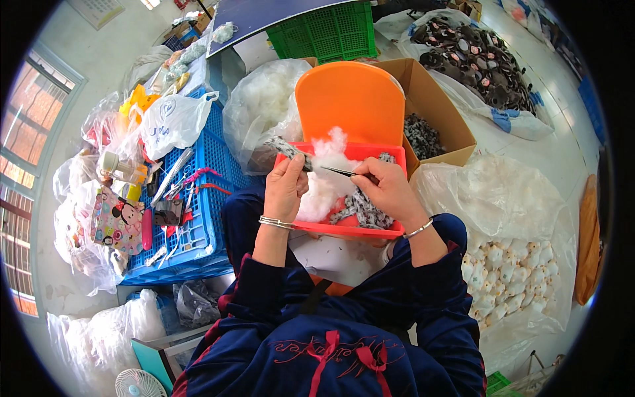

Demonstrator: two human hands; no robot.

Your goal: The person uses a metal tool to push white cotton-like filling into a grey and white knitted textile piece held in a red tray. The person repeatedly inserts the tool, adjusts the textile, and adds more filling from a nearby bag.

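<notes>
My left hand (288, 177) is closed around a grey-and-white mottled plush piece (283, 147), held up over the left side of a red tray (378, 232). Between the fingers of my right hand (385, 185) is a pair of dark tweezers (338, 171), its tip pointing left at a tuft of white stuffing (329, 159). I cannot tell whether the tip grips any of the fluff. More stuffing fills the tray's left part. Several mottled plush pieces (360, 209) lie on its right, beside my right hand.
An orange chair back (350, 99) rises behind the tray. Left stands a blue crate (215, 225) loaded with bags and tools; a bag of stuffing (261, 106) sits beyond. At right are a cardboard box (450, 126), a heap of dark plush parts (473, 63) and a bag of cream pieces (509, 281).
</notes>
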